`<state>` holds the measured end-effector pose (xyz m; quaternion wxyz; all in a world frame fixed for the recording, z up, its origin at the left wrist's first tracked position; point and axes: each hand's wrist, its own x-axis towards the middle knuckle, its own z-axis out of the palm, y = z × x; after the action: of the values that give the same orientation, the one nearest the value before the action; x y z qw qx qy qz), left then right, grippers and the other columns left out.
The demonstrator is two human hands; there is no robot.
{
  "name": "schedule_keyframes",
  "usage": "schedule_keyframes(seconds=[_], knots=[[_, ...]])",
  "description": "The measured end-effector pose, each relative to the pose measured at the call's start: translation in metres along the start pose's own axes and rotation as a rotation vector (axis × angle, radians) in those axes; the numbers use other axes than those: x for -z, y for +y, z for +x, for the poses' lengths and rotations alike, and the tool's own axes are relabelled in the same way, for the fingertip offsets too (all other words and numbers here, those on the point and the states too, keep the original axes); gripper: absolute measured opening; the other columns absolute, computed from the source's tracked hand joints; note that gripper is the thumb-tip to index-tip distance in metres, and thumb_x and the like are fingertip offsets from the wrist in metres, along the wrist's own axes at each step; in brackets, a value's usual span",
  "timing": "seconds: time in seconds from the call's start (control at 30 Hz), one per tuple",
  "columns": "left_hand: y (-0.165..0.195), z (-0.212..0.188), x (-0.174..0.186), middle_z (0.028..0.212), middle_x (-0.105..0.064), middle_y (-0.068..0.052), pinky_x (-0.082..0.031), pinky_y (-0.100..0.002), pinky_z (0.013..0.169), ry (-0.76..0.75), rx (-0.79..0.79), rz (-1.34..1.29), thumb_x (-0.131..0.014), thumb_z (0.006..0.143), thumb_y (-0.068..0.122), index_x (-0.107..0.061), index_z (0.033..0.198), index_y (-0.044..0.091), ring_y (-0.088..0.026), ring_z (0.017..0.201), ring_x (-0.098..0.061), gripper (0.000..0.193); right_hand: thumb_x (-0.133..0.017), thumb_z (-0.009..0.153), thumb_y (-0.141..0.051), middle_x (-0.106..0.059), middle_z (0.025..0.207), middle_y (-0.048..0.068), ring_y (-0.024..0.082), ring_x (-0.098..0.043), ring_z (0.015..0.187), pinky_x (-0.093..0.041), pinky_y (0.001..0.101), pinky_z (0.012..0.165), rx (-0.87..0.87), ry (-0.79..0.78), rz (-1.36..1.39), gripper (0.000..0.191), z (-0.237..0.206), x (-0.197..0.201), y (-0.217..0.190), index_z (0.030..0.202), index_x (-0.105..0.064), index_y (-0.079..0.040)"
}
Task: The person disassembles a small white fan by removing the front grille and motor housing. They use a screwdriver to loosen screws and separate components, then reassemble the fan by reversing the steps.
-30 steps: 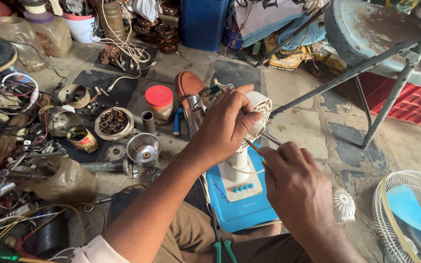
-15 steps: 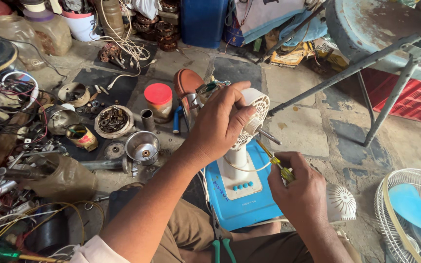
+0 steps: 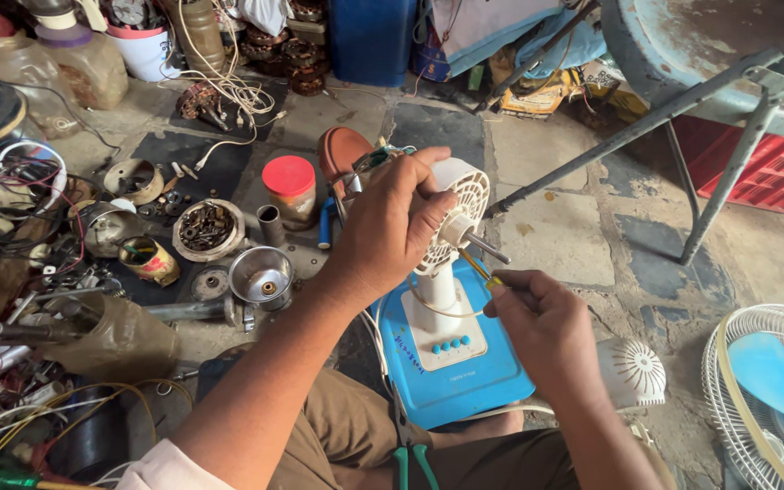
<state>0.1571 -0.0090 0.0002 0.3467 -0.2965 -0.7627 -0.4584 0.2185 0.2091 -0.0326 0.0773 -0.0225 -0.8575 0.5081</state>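
Note:
A small fan stands on the floor on a blue base [image 3: 465, 381] with a white neck. My left hand [image 3: 392, 222] grips the white motor housing [image 3: 460, 204] at its top, whose metal shaft points right. In my right hand [image 3: 542, 318] is a yellow-handled screwdriver [image 3: 481, 270], with its tip up against the underside of the housing. A white rear motor cover [image 3: 632, 372] lies on the floor just right of my right hand.
Parts crowd the left: a red-lidded jar [image 3: 289, 189], a metal cup [image 3: 262, 274], a bowl of screws [image 3: 206, 227], wires and tins. Green-handled pliers [image 3: 407, 445] lie by my knee. A fan guard with blue blade [image 3: 773, 390] sits right. Grey metal stool legs [image 3: 682, 154] stand behind.
My right hand has shifted left and up, bringing the screwdriver tip closer under the housing. My left hand stays on the fan head.

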Motion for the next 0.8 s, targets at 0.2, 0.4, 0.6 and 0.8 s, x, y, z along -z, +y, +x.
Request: schedule_keyframes(seconds=[0.2, 0.4, 0.6, 0.8], knots=[[-0.001, 0.002, 0.000, 0.104, -0.064, -0.012, -0.053, -0.040, 0.087, -0.022, -0.005, -0.009, -0.064, 0.107, 0.018, -0.055, 0.125, 0.000, -0.029, 0.096, -0.067, 0.028, -0.071, 0.093, -0.016, -0.076, 0.089, 0.010, 0.015, -0.064, 0.075, -0.050, 0.0313, 0.064, 0.068, -0.064, 0.081, 0.023, 0.011, 0.009, 0.006, 0.111, -0.077, -0.002], [0.003, 0.005, -0.003, 0.112, -0.064, -0.017, -0.052, -0.042, 0.087, -0.021, -0.032, -0.045, -0.060, 0.105, 0.018, -0.051, 0.114, -0.001, -0.031, 0.095, -0.066, 0.023, -0.073, 0.092, -0.018, -0.075, 0.089, 0.009, 0.021, -0.072, 0.080, -0.055, 0.0303, 0.067, 0.399, -0.019, -0.233, 0.024, 0.014, 0.016, 0.004, 0.111, -0.075, -0.002], [0.004, 0.006, -0.005, 0.114, -0.064, -0.016, -0.052, -0.043, 0.088, -0.010, -0.067, -0.035, -0.060, 0.107, 0.018, -0.050, 0.118, -0.001, -0.033, 0.097, -0.066, 0.024, -0.065, 0.099, -0.017, -0.062, 0.072, 0.008, 0.020, -0.049, 0.061, -0.038, 0.0351, 0.052, 0.117, -0.287, -0.203, 0.028, 0.031, 0.025, -0.009, 0.118, -0.080, -0.004], [0.003, -0.001, -0.009, 0.107, -0.064, -0.015, -0.053, -0.043, 0.085, 0.022, -0.019, 0.045, -0.064, 0.105, 0.016, -0.052, 0.121, -0.001, -0.031, 0.092, -0.065, 0.026, -0.060, 0.095, -0.030, -0.070, 0.082, 0.006, 0.014, -0.058, 0.060, -0.045, 0.0303, 0.056, 0.387, -0.163, -0.357, 0.030, 0.022, 0.024, -0.013, 0.115, -0.074, -0.011]])
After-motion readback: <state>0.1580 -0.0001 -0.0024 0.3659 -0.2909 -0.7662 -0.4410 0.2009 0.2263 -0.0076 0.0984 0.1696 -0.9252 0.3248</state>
